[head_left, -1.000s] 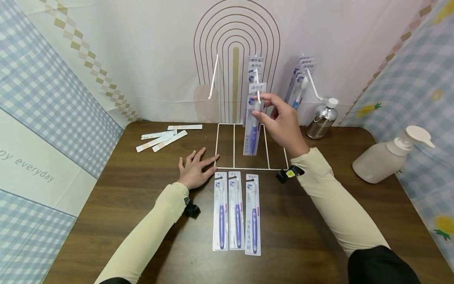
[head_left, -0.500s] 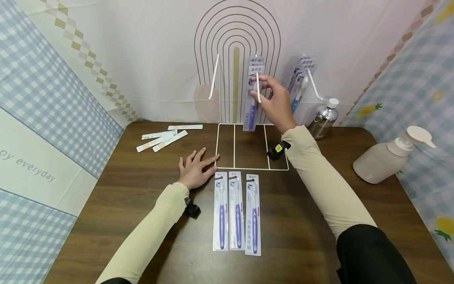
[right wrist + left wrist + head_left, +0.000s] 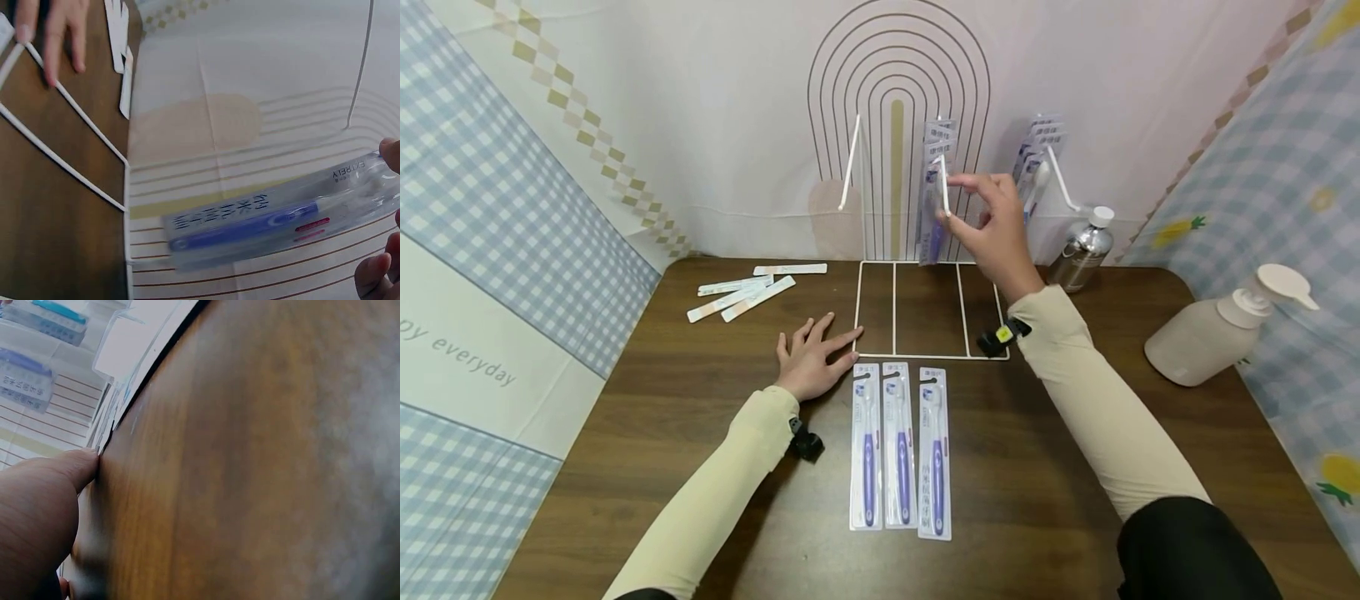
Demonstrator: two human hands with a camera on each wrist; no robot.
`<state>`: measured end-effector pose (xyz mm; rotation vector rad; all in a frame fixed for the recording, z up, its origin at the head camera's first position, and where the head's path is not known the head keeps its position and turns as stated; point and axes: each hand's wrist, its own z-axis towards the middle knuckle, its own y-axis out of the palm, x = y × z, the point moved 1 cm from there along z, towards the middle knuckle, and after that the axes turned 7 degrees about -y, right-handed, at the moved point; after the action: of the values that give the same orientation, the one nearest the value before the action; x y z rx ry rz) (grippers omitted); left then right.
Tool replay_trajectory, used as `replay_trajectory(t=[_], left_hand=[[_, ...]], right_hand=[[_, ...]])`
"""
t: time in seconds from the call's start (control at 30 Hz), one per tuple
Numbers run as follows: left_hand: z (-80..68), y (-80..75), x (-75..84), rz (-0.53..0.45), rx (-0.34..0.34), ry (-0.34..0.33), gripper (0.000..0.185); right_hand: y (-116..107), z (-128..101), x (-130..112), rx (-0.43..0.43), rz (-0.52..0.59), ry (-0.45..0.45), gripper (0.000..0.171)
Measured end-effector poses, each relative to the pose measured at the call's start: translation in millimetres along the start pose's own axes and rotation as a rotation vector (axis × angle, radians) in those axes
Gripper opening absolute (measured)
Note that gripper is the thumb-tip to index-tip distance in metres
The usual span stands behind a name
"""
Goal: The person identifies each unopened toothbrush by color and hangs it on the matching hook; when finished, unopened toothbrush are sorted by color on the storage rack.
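In the head view, packaged toothbrushes (image 3: 931, 237) hang on the middle white hook (image 3: 945, 187), the front one blurred. My right hand (image 3: 996, 229) is beside that hook's front end, thumb and forefinger spread apart with the hook tip between them. The right wrist view shows a hanging toothbrush pack (image 3: 269, 219) with a purple handle, my fingertips (image 3: 373, 272) near its upper end. My left hand (image 3: 814, 358) lies on the table with spread fingers, touching the left front corner of the rack's wire base (image 3: 925, 357). Three purple packaged toothbrushes (image 3: 901, 446) lie side by side in front of the base.
Toothbrush packs (image 3: 1036, 167) hang on the right hook (image 3: 1062, 179); the left hook (image 3: 850, 162) is bare. Several thin paper strips (image 3: 745, 293) lie at the back left. A silver bottle (image 3: 1081, 254) and a white pump bottle (image 3: 1213, 337) stand at the right.
My right hand slid the toothbrush pack back along the middle hook, then let go and drew back slightly toward the hook's tip. The left hand stayed in place.
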<state>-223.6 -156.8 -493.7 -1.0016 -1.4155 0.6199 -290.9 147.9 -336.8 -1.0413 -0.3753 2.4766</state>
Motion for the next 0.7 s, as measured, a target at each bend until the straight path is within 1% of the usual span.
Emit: replay_trajectory(t=[0.1,0.17,0.23,0.3,0.37,0.47,0.53,0.63,0.7], left_hand=[[0.0,-0.4,0.0,0.004,-0.004,0.002,0.051],[0.1,-0.5,-0.4,0.010,-0.005,0.003,0.051],[0.2,-0.3,-1.0,0.019,-0.008,0.001,0.051],[0.1,0.1,-1.6,0.029,-0.013,-0.003,0.052],[0.2,0.6,-1.7,0.031,-0.016,-0.004,0.052],[0.6,0.5,-1.4,0.031,-0.014,-0.007,0.051],[0.9,0.2,-1.1,0.029,-0.010,-0.007,0.051],[0.9,-0.1,-1.0,0.030,-0.014,-0.008,0.051],[0.5,-0.2,-1.0,0.028,-0.017,-0.008,0.051]], right_hand=[[-4,-27,-1,-0.074,0.005,0.023,0.038],[-5,-51,1,-0.147,0.002,0.044,0.034],[-5,-75,4,-0.231,0.001,0.084,0.032],[-3,-99,8,-0.314,0.006,0.127,0.034],[-1,-122,11,-0.406,-0.001,0.171,0.040],[4,-151,14,-0.536,-0.038,0.199,0.050],[6,-167,13,-0.610,-0.082,0.214,0.054],[9,-186,9,-0.673,-0.162,0.237,0.054],[12,-195,4,-0.686,-0.216,0.251,0.054]])
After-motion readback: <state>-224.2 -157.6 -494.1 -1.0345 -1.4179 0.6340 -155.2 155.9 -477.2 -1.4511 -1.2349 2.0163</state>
